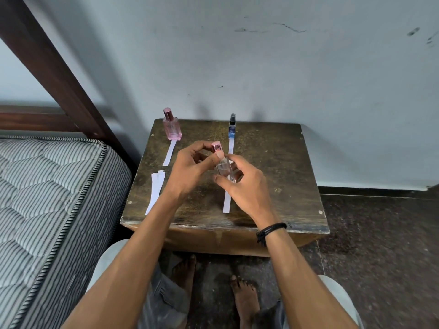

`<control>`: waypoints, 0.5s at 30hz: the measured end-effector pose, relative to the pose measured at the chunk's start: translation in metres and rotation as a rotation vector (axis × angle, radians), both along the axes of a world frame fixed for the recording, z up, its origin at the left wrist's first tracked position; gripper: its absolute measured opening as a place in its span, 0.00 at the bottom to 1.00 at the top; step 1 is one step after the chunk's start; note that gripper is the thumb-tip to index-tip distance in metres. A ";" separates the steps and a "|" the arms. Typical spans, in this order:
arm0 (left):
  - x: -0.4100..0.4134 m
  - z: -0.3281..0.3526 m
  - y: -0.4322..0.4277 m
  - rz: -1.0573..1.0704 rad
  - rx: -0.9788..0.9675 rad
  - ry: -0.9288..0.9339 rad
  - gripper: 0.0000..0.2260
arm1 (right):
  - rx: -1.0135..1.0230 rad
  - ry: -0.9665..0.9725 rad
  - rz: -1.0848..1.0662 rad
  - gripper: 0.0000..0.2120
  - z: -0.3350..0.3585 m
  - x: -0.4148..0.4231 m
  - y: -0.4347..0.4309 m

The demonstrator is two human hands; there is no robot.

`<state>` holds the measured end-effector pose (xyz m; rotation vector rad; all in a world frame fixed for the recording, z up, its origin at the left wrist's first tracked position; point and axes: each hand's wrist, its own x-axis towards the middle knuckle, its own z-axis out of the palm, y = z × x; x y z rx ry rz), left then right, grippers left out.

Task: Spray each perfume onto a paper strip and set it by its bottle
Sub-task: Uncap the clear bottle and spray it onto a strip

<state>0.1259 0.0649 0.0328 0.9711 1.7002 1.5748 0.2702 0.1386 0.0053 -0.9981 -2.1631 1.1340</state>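
Over the middle of the dark wooden table (pixel 273 162), both hands hold a clear perfume bottle (pixel 224 169) with a pink cap (pixel 217 147). My left hand (pixel 190 169) has its thumb and fingers at the cap and neck. My right hand (pixel 242 181) grips the glass body. A white paper strip (pixel 227 203) lies below the bottle. At the back left stands a pink bottle (pixel 171 125) with a strip (pixel 170 152) in front of it. At the back stands a small blue spray bottle (pixel 232 127) with a strip (pixel 231 146).
A pile of spare white strips (pixel 155 188) lies at the table's left edge. A striped mattress (pixel 47 198) and a dark wooden bed frame (pixel 47 67) are on the left. A pale wall rises behind the table. My bare feet (pixel 244 300) rest on the dark floor.
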 end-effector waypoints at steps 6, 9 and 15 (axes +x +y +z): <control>0.004 0.009 0.003 0.089 0.086 -0.054 0.13 | -0.054 0.050 0.005 0.29 0.004 0.003 0.000; 0.005 0.009 0.010 0.136 0.096 -0.099 0.13 | -0.085 0.099 -0.016 0.29 0.007 0.002 0.001; 0.020 0.000 0.025 0.111 0.100 -0.144 0.08 | -0.150 0.265 -0.065 0.32 0.007 -0.001 0.001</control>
